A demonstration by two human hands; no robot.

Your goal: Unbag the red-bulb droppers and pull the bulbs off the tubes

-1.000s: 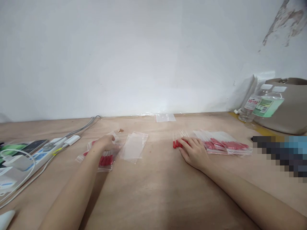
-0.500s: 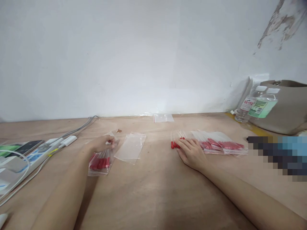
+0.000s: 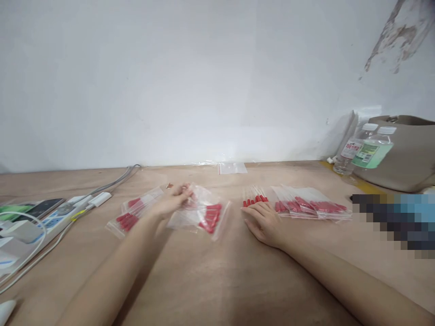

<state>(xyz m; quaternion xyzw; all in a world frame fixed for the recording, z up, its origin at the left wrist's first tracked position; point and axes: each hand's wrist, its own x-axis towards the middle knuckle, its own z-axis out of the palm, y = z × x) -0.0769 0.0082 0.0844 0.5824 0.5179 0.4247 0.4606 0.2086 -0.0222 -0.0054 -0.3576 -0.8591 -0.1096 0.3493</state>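
Note:
My left hand (image 3: 171,203) is closed on the top of a clear zip bag of red-tipped sticks (image 3: 210,216), which hangs tilted just above an empty clear bag (image 3: 180,220) on the wooden table. My right hand (image 3: 263,221) lies flat and open on the table. Its fingertips sit just short of a loose row of red-tipped sticks (image 3: 254,199). Another filled bag (image 3: 131,215) lies left of my left hand. Several filled bags (image 3: 311,203) lie in a pile right of my right hand.
A white power strip with cables (image 3: 50,219) and a phone (image 3: 42,207) lie at the far left. A small empty bag (image 3: 232,168) rests by the wall. Two plastic bottles (image 3: 365,149) and a beige bag (image 3: 406,154) stand at the back right.
My left hand lifted a filled bag from the left pile and carried it right, over the empty bag. My right hand drew back slightly from the loose sticks.

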